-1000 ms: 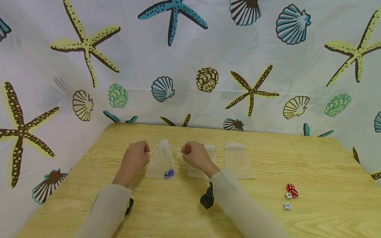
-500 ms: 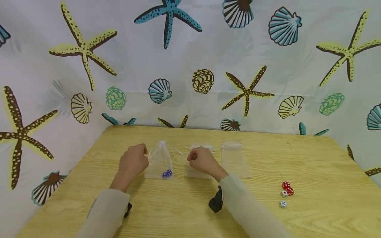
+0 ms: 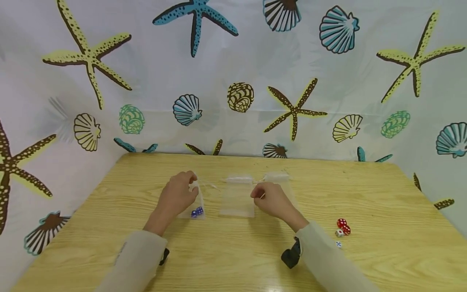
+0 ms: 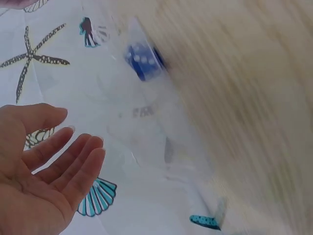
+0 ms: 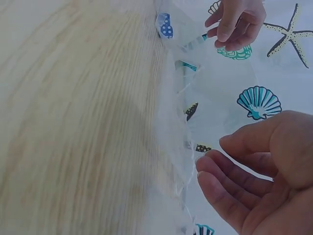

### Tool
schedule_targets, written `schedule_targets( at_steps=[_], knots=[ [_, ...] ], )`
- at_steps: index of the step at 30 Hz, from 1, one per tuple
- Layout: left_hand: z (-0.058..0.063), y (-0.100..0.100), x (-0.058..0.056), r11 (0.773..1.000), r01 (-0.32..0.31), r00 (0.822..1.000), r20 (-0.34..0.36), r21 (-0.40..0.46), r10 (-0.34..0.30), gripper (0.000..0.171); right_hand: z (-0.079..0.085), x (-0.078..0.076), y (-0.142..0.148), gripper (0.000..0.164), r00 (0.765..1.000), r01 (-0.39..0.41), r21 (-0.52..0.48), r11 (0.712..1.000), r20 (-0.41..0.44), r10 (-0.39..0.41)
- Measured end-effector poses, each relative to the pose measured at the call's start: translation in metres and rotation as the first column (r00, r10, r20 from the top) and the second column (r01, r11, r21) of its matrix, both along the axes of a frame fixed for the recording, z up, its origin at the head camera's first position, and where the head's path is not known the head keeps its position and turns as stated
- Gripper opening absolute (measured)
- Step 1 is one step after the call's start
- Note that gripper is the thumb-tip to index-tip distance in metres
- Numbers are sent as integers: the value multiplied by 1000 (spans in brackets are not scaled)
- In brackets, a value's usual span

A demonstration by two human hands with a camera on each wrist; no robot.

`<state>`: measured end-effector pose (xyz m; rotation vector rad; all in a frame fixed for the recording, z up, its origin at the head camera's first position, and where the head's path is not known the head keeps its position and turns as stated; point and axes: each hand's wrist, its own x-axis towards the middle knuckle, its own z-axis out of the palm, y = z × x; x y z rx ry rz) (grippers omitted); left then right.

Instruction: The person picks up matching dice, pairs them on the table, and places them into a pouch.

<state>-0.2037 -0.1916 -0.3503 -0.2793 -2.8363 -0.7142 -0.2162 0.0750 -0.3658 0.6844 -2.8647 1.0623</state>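
Note:
A sheer white drawstring bag (image 3: 200, 204) with blue dice (image 3: 197, 211) at its bottom lies on the table's left part. My left hand (image 3: 177, 193) is over the bag's upper end and hides most of it. In the left wrist view, that hand's thumb and loosely bent fingers (image 4: 73, 164) are apart with nothing between them. A second sheer bag (image 3: 237, 199) lies flat in the middle, holding nothing visible. My right hand (image 3: 273, 199) hovers at its right edge, partly covering a third bag (image 3: 276, 177). Its fingers (image 5: 230, 193) are relaxed, and nothing shows in their grasp.
To the right on the wooden table (image 3: 226, 251) are red dice (image 3: 343, 226) and two white dice, one touching the red ones and one white die (image 3: 339, 244) nearer me. A cloth (image 3: 211, 61) printed with starfish and shells hangs behind the table.
Both hands have let go of the first bag's drawstrings. My right hand has moved right, past the middle bag; my left hand has come rightward over the first bag's upper end.

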Motion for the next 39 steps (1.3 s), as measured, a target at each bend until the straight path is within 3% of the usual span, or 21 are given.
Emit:
schedule_targets(
  at_steps=[11,19,27,32,36,39],
  knots=[
    [-6,32,-6,992,121,986,116,-34,-117,39,3,33,42,10,998,49,2,999,-31,-49],
    [-14,42,-17,961,274,937,238,-47,-256,46,4,55,70,9,994,79,14,997,-73,-78],
    [-16,48,-24,930,342,907,305,-133,-290,48,10,73,108,10,988,136,25,990,-76,-134],
    [-19,51,-24,931,344,898,333,-123,-287,46,12,81,129,11,980,178,50,983,-95,-172],
    [-22,53,-25,924,358,884,366,-135,-289,47,8,86,141,11,980,195,68,978,-48,-192],
    [-23,54,-25,906,389,875,375,-168,-306,45,4,91,149,11,980,201,84,976,-18,-200]
  ],
)
